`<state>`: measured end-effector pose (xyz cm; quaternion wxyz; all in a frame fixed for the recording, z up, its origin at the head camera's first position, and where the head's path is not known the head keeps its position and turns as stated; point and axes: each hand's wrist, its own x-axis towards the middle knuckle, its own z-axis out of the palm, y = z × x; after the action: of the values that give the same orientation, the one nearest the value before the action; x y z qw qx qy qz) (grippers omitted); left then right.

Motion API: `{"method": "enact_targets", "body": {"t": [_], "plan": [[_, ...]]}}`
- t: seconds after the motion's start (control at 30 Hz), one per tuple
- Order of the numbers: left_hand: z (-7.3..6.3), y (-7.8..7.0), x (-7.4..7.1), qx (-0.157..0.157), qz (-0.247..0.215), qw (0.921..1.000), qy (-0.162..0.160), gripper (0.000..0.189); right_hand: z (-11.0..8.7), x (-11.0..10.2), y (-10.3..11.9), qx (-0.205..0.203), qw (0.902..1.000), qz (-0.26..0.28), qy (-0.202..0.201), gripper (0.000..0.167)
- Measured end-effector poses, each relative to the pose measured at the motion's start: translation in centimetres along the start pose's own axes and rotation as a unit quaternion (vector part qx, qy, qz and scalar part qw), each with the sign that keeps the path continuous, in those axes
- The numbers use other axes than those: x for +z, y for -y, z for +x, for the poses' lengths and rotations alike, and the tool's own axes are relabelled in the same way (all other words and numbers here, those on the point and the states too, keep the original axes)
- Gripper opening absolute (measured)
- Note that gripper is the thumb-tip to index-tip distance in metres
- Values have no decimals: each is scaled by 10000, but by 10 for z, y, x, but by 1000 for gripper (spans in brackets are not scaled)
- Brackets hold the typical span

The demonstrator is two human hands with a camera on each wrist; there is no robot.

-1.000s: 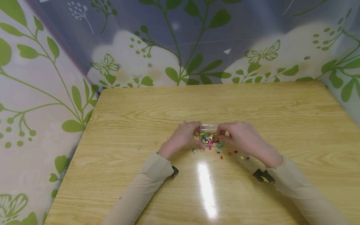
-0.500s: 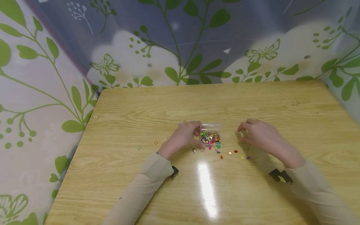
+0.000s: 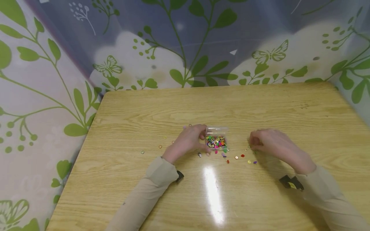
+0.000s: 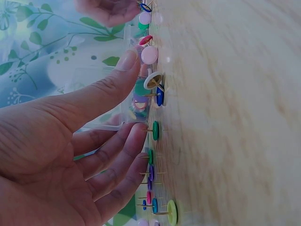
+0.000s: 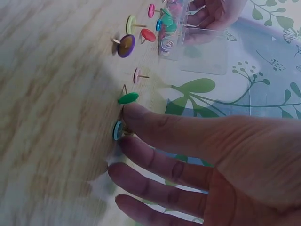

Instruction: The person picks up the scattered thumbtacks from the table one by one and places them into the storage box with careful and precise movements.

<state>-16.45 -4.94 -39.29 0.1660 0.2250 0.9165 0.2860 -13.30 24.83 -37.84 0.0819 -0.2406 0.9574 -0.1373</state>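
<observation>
Head cam: L hand (image 3: 188, 139) holds the clear box (image 3: 213, 148) btwn thumb & fingers at its L end; box sits mid-table (image 3: 173, 109), w/ mixed tacks (image 3: 215, 141) inside & its lid (image 3: 216, 130) back on the far side. R hand (image 3: 274, 146) is well R of the box, thumb & index pinching a light-blue tack (image 5: 117, 130) per R wrist cam; green tack (image 5: 128, 98) crowds the thumbtip. Btwn that hand & box: loose tacks incl. red tack (image 3: 242, 156); yellow tack (image 3: 249, 162) & purple tack (image 3: 255, 162) lie R of box, toward wearer. More strays L of box; leaf-print backdrop (image 3: 162, 64) beyond.
</observation>
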Motion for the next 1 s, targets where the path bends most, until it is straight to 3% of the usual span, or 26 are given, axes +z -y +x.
{"method": "enact_targets", "body": {"t": [0.43,0.7,1.0], "plan": [[-1,0,0,61,50,10000,-49,52,0,-1,-2,4,9999,101,95,13],[-1,-1,0,4,16,10000,11,53,-2,-5,4,98,9999,-2,-106,11],[-1,-1,0,2,29,10000,20,53,1,-7,24,-204,9988,-117,-437,12]]}}
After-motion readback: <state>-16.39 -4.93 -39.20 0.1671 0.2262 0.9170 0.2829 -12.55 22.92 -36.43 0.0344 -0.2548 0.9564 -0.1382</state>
